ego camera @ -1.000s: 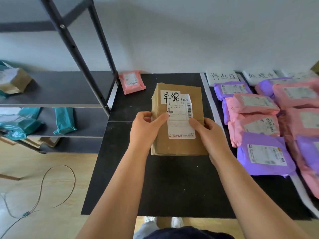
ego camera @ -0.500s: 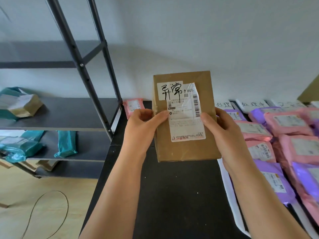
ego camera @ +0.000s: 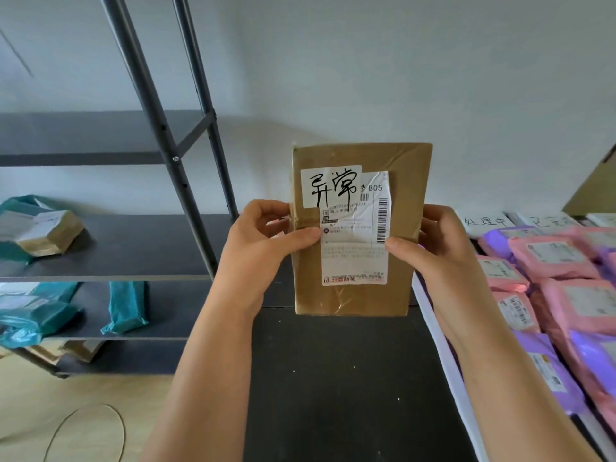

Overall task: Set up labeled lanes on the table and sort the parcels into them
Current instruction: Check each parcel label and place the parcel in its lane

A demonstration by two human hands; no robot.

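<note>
A brown cardboard parcel (ego camera: 405, 181) is held upright in front of me above the black table (ego camera: 333, 378). It carries a white shipping label and a handwritten white sticker. My left hand (ego camera: 263, 241) grips its left edge, thumb on the front face. My right hand (ego camera: 430, 248) grips its right edge, thumb on the shipping label. To the right lie pink parcels (ego camera: 553, 258) and purple parcels (ego camera: 550, 371) in lanes, with handwritten paper lane labels (ego camera: 483, 221) at the far end.
A white tape strip (ego camera: 443, 355) runs along the table beside the sorted parcels. A dark metal shelf rack (ego camera: 160, 128) stands at left, holding teal bags (ego camera: 123, 305) and a brown-and-teal parcel (ego camera: 36, 231). A cord lies on the wooden floor (ego camera: 90, 428).
Both hands have lifted the brown parcel off the table and tilted it upright toward me. The view has risen, so less of the table shows.
</note>
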